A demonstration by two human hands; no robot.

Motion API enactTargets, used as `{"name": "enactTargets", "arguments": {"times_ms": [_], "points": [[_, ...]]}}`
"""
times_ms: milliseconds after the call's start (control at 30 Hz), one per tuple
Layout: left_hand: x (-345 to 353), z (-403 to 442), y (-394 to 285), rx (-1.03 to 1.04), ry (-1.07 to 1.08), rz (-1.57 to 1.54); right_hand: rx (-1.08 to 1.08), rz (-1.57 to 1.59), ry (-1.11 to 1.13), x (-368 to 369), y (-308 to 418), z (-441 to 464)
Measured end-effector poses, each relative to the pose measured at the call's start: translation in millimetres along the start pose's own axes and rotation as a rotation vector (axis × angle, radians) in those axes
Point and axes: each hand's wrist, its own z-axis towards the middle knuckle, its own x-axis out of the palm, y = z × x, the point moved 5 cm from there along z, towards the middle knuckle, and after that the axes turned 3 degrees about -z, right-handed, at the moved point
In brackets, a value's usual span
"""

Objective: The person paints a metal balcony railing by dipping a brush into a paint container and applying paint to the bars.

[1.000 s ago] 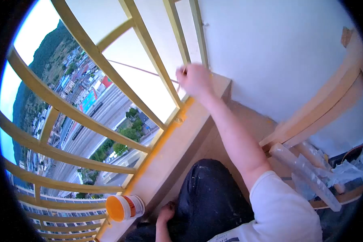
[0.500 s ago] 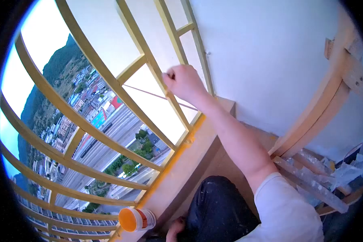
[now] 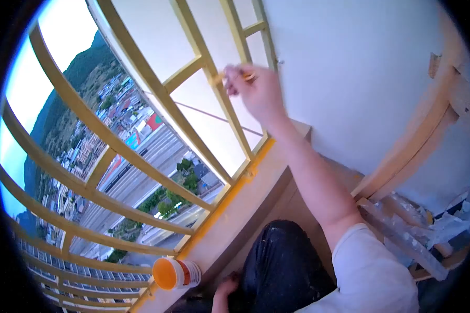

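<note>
In the head view, a slim yellowish tool, probably a paintbrush [image 3: 249,76], is pinched in the right hand [image 3: 257,93], its blurred tip at a tall yellow-painted bar [image 3: 229,109]. A white plastic tub of orange paint [image 3: 192,273] is set by the bar-side edge of the pale ledge [image 3: 232,216]. Coating the bar appears in hand; a steady stroke along it seems called for. Whether anything is gripped by the low left hand [image 3: 228,285] cannot be told.
</note>
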Motion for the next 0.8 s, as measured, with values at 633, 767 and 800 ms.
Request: {"name": "enactTargets", "arguments": {"times_ms": [633,767,800], "points": [[-17.1,-8.1,-30.1,-0.024,0.039,0.005,0.071,0.288,-0.021,56.1,13.0,-72.8],[-22.6,-17.5,-41.0,-0.065,0.036,0.0,0.091,0.128,0.048,58.4,-16.2,-114.6],[-22.2,-17.4,-39.6,-0.052,0.032,0.002,0.168,0.082,0.055,54.6,-35.3,-145.5]]}}
